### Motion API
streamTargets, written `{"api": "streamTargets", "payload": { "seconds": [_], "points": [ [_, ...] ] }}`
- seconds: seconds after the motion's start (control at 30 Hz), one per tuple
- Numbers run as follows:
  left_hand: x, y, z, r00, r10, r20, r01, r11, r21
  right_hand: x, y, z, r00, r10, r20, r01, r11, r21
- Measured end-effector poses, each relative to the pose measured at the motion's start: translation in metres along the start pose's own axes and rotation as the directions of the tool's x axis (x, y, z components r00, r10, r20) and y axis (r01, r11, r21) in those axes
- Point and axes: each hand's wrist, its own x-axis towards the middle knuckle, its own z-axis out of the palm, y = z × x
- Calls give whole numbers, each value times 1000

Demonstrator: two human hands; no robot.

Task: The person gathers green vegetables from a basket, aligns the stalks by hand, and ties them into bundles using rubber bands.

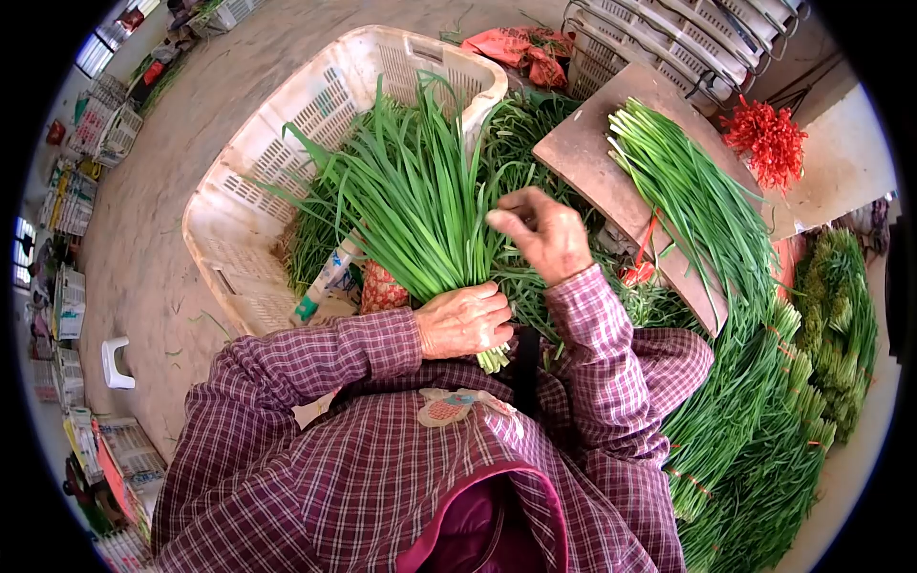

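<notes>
Landmark is the white plastic crate [222,199]. Left hand [465,320] is gripping the bunch of long green leaves [420,205], fingers closing round it low down, just off the crate's near right corner. The bunch's pale cut ends are sticking out below that hand; its leaf tips are fanning up and over the crate. Right hand [549,234] is hovering right of the crate, beside the bunch's leaves, fingers bending in, thumb pointing at the leaves; can't tell if it's pinching anything.

Loose greens [310,239] are lying inside the crate, under the fanned leaves. A white tube with green and blue marks [330,279] is leaning at the crate's near side, a red patterned item [382,289] showing next to it. More loose greens are piling up just right of the crate. Further right of it, a brown board [583,158] is holding a second pile of green stalks [659,158], pale ends facing the crate. Past the board, a cluster of red ties [766,143] is sitting on a light surface. Tied green bundles [740,411] are lying well right and nearer the person. Red bag [521,50] is lying behind the crate; white stool [117,363] is standing on the floor to its left.
</notes>
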Motion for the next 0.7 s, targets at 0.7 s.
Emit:
{"api": "streamTargets", "payload": {
  "seconds": [0.7],
  "points": [
    [-5,-1,9,999,8,52,-7,1000,-22,-29,-15,22,963,-211,166,211,977,17]
  ]
}}
